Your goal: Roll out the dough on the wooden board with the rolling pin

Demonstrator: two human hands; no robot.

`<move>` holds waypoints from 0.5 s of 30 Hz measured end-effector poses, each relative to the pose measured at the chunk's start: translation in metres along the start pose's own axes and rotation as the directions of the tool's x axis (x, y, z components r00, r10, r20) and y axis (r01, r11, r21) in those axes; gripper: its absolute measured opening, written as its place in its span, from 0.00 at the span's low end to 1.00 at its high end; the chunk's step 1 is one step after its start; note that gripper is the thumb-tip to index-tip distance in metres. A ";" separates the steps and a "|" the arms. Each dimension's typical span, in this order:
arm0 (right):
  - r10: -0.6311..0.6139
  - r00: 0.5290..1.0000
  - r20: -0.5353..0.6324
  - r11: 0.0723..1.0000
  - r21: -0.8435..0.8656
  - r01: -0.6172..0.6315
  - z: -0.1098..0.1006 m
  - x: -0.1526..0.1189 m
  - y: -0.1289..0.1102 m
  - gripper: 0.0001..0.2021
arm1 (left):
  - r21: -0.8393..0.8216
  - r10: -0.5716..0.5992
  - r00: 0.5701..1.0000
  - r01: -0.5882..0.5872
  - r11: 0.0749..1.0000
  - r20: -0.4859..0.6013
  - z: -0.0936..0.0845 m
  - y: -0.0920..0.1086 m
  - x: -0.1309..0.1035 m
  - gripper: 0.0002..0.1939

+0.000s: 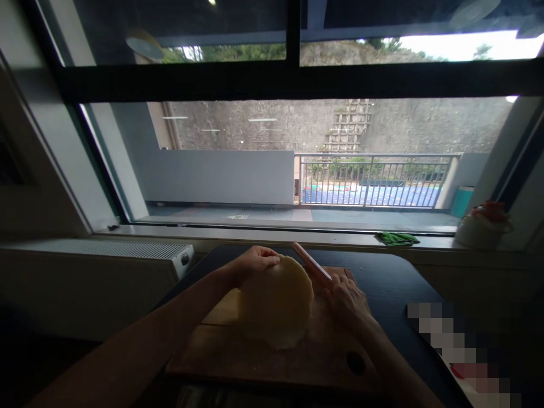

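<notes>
A round, flat sheet of pale yellow dough [276,303] is over a wooden board [221,354]. My left hand [257,259] pinches the dough's upper left edge between thumb and fingers. To the right of the dough, my right hand [348,296] is closed over the near end of a light pinkish stick [311,262], which points up and left from the fingers. How much of the stick lies under that hand is hidden.
The board rests on a dark table [389,277] with rounded corners. Behind it, a windowsill [340,239] holds a green cloth [396,238] and a pale pot [482,226]. A white radiator [127,249] stands at the left. A dark round hole shows at the board's lower right.
</notes>
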State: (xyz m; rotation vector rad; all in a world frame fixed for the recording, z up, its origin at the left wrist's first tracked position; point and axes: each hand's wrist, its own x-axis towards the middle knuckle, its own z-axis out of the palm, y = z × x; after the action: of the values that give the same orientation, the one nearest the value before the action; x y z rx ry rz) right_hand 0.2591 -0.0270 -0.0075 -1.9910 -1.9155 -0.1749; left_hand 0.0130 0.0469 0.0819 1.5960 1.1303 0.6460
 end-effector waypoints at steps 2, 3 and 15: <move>-0.003 1.000 0.005 1.000 0.002 0.003 -0.001 0.000 -0.001 0.13 | -0.036 0.001 0.990 -0.007 0.999 -0.141 0.000 -0.022 -0.003 0.20; -0.011 1.000 0.006 1.000 0.004 0.011 -0.002 0.000 -0.001 0.12 | -0.003 0.006 0.979 -0.007 1.000 -0.205 -0.004 -0.036 -0.005 0.19; -0.525 0.823 0.216 0.849 0.201 0.489 -0.030 0.002 -0.018 0.11 | 0.870 0.555 0.806 -0.108 0.481 -0.207 -0.046 -0.058 -0.034 0.17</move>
State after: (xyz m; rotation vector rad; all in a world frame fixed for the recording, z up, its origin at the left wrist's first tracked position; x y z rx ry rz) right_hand 0.2464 -0.0357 0.0243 -1.4261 -2.5282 0.0934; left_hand -0.0596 0.0379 0.0464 2.6660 1.6398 0.8555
